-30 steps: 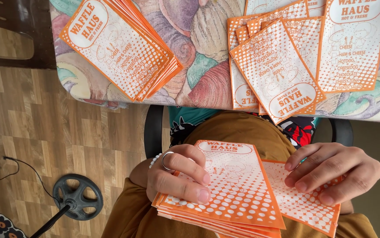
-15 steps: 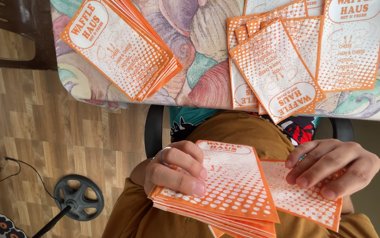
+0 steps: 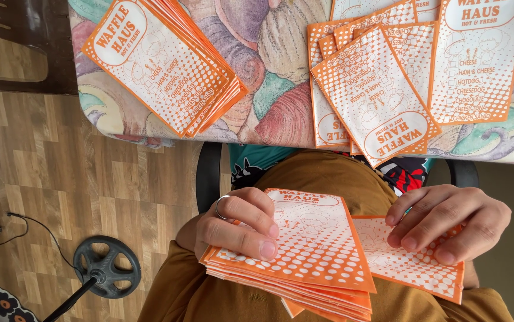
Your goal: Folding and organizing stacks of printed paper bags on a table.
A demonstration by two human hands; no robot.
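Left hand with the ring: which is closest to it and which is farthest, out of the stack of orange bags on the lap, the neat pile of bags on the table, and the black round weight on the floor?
From the left hand:
1. Stack of orange bags on the lap: touching, right under the fingers.
2. Black round weight: on the wooden floor, off to the hand's outer side.
3. Neat pile of bags: up on the table, farthest, though not by much.

Left hand [image 3: 239, 229] low over the lap, palm down, fingers curled, thumb pressed flat, a ring on one finger. Right hand [image 3: 447, 223] level with it and well apart, palm down, fingers [image 3: 415, 235] bent, tips pressing downward. Both forearms hidden.
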